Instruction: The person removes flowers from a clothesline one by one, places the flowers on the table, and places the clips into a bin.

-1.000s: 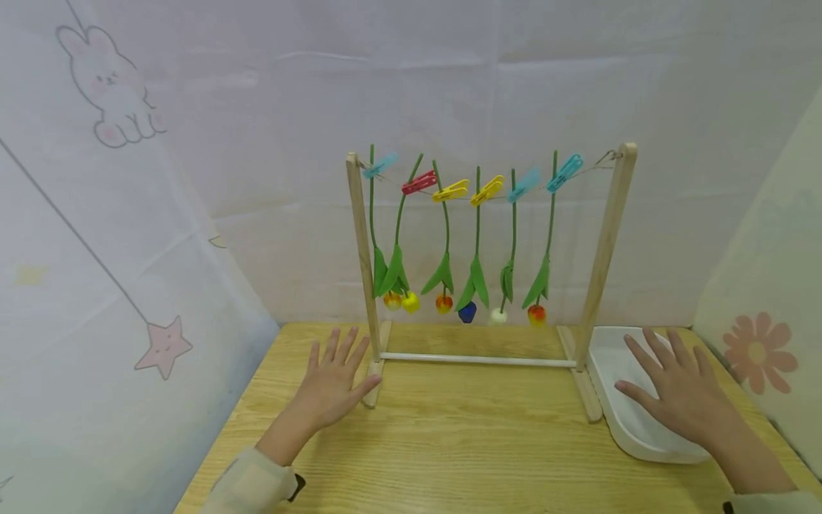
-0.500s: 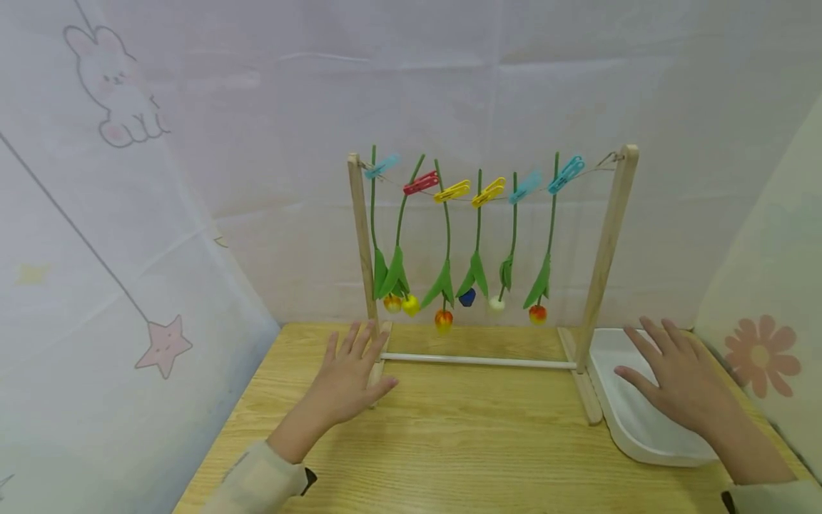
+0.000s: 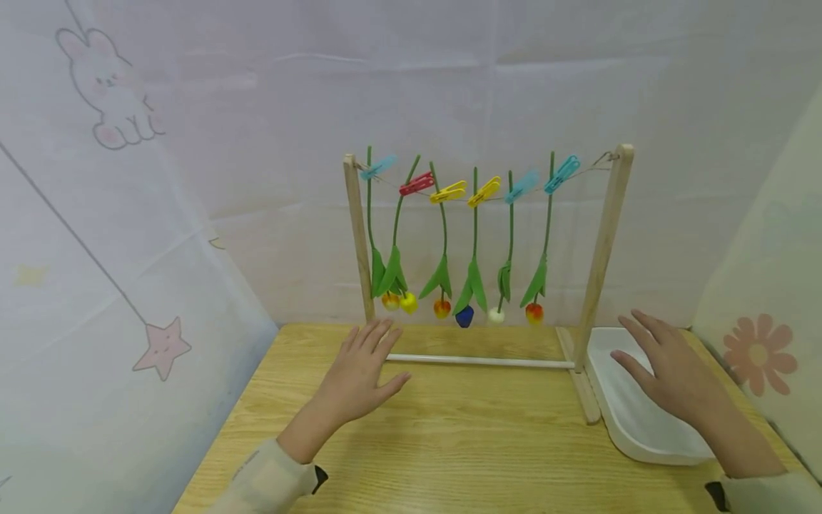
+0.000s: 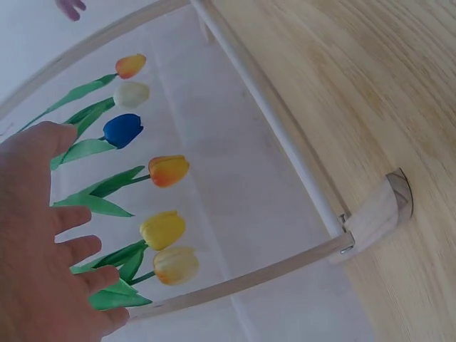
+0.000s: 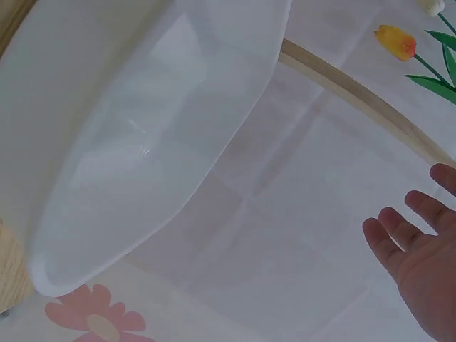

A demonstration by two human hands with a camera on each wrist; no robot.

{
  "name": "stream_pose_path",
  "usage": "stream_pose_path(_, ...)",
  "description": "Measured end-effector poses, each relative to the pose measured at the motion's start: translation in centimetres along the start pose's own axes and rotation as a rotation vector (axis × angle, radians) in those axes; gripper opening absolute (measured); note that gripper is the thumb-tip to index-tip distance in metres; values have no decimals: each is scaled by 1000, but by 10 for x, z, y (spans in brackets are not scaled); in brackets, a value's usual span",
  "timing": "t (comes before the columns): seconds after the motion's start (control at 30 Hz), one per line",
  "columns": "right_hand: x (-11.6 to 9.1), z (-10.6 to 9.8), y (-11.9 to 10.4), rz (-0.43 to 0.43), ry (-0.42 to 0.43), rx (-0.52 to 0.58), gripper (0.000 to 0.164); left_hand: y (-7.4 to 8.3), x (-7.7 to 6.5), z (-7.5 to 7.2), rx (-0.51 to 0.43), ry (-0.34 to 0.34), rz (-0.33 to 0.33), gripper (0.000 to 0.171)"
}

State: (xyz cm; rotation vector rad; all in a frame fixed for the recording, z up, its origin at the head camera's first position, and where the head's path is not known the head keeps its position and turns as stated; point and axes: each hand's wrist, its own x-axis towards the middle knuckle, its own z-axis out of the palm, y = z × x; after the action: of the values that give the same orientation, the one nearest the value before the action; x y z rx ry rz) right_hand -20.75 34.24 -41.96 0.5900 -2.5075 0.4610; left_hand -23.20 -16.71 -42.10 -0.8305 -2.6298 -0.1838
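Several artificial tulips hang heads down from a string on a wooden rack [image 3: 601, 264], each stem held by a plastic clothespin. A blue tulip [image 3: 464, 317] hangs near the middle, a white tulip [image 3: 496, 315] to its right and an orange-red tulip [image 3: 534, 313] at the right end. The red clothespin [image 3: 417, 183] and the yellow clothespin [image 3: 484, 192] grip stems on the left and in the middle. With fingers spread and holding nothing, my left hand [image 3: 355, 375] is in front of the rack's left foot. My right hand [image 3: 671, 371], also holding nothing, hovers over the white tray.
The white tray [image 3: 632, 432] stands on the wooden table [image 3: 462, 450] to the right of the rack. A white crossbar [image 3: 481, 361] joins the rack's feet low down. Behind everything hangs a pale printed cloth [image 3: 282, 178].
My left hand has moved right and slightly up, now overlapping the rack's left foot. My right hand has risen a little. The middle tulips sway slightly.
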Motion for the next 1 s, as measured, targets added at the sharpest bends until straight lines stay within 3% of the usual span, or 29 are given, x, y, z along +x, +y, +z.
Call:
stream_pose_path(0.43, 19, -14, -14, 65, 53, 72, 56, 16, 23, -3, -83, 256, 155, 62)
stream_pose_path(0.77, 40, -26, -24, 55, 69, 166, 54, 33, 42, -7, -121, 304, 156, 55)
stream_pose_path(1.0, 57, -28, -33, 11, 260, 190, 41, 41, 58, -3, -206, 365, 132, 53)
